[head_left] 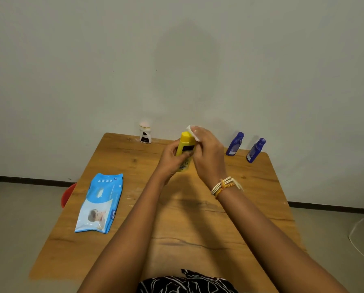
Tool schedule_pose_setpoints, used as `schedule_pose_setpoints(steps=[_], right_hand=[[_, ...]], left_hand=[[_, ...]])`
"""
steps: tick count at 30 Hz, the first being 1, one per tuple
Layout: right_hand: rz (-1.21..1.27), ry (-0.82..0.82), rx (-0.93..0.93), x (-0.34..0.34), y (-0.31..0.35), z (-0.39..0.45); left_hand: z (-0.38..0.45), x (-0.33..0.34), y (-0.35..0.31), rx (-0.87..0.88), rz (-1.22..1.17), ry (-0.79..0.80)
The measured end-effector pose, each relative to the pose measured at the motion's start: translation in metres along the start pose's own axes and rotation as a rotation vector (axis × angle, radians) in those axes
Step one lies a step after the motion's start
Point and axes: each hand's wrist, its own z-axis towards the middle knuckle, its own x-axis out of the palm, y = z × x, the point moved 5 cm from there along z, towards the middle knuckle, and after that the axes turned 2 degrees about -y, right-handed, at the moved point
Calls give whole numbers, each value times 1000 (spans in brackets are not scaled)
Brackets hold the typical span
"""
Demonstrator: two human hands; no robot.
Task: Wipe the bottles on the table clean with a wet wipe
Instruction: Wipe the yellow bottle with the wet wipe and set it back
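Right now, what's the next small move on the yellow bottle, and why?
Probably draw the wet wipe down the yellow bottle. The right hand presses it only at the cap end, while the left hand grips the body, so the label side below looks unwiped.

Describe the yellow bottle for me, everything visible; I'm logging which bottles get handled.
The yellow bottle looks like glossy plastic, flattish, with a yellow cap on top, a dark label panel and a barcode near its base. It is held off the table, roughly upright and tilted slightly. The left hand grips its body, while the right hand presses a white wet wipe against its cap and upper side.
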Motion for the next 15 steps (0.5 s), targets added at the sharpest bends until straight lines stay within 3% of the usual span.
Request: schedule_pose_setpoints(steps=[5, 10, 15], right_hand=[[-168, 59, -149, 15, 1, -18], [-67, 181, -362, 11, 8, -24], [214, -237, -3, -23, -15, -5]], left_hand=[[-5, 3, 5, -13, 19, -38], [-5, 3, 12, -88, -34, -91], [-7, 7, 16, -98, -78, -12]])
